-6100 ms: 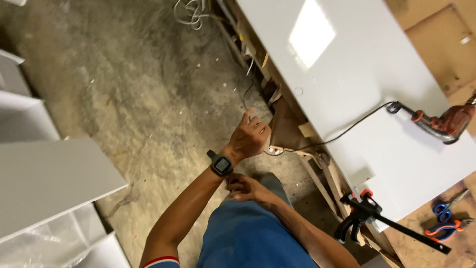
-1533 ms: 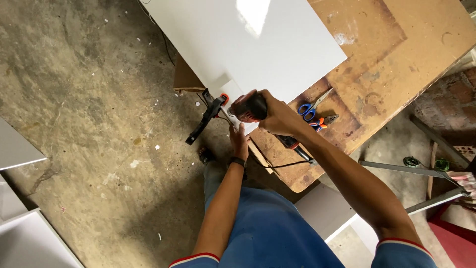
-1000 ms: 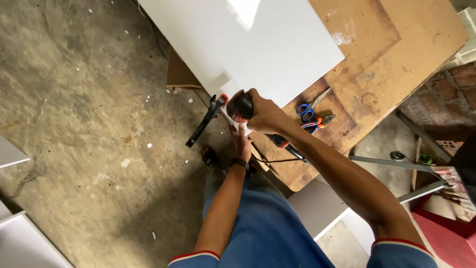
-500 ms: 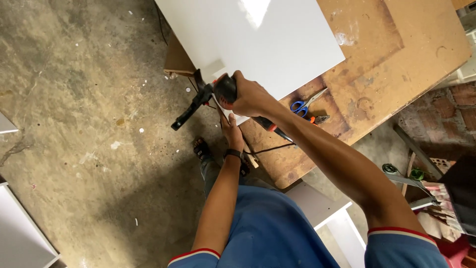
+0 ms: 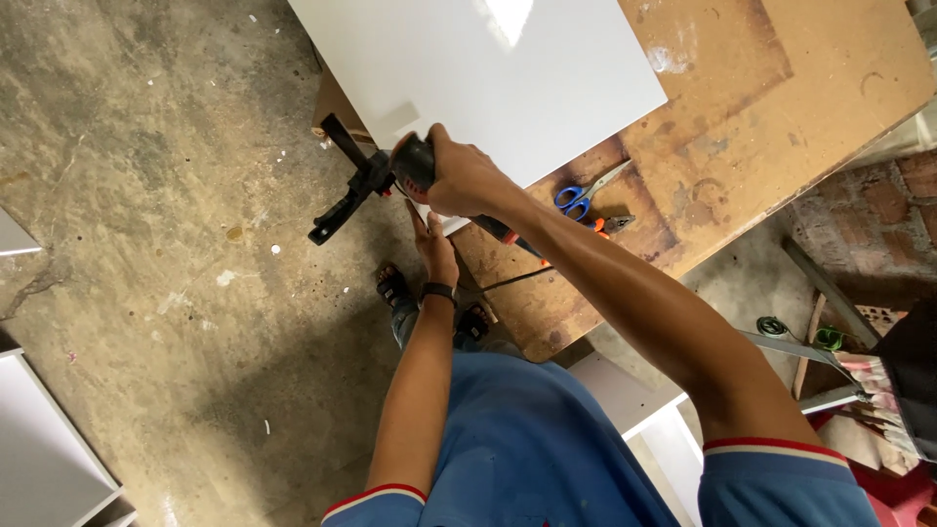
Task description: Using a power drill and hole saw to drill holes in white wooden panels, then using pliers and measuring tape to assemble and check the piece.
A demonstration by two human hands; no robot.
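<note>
Drill (image 5: 415, 168): one, right hand (image 5: 464, 181) fingers clamped | left hand (image 5: 432, 249) fingers together on one white panel (image 5: 488, 68)

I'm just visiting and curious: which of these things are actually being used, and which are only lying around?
In use: power drill in the right hand; white panel, its corner steadied by the left hand; bar clamp; workbench.

Lying about: blue scissors, pliers, white boards on the floor.

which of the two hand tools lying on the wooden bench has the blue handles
The scissors have the blue handles, lying just off the white board's corner. The pliers beside them have orange handles instead.
</note>
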